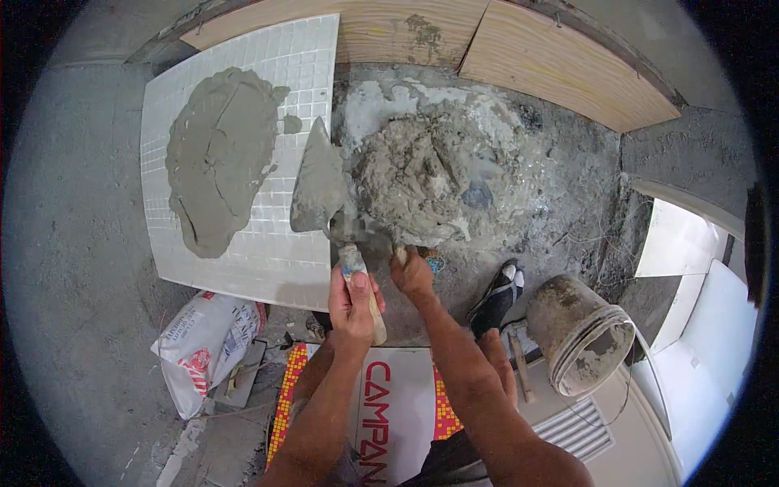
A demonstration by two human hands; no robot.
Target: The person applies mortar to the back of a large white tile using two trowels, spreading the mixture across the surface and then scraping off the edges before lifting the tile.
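Note:
My left hand (pixel 355 307) is closed round the wooden handle of a pointed trowel (pixel 317 183), its blade coated in grey mortar. That blade lies over the right edge of a white mosaic tile sheet (pixel 272 272), which bears a thick spread patch of mortar (pixel 219 154). My right hand (pixel 412 274) grips the light-coloured handle of a second tool, a small trowel by its look. Its grey blade (pixel 369 237) is blurred and close to the first trowel's lower edge. Just beyond my right hand sits a rough heap of wet mortar (pixel 430 174) on the floor.
A mortar-stained bucket (pixel 572 333) leans at the right, beside a wooden-handled tool (pixel 522 369). At the left lies a white printed bag (pixel 195 349). A white, red and yellow box (pixel 398 390) is below my arms. Plywood boards (pixel 560 61) line the far side.

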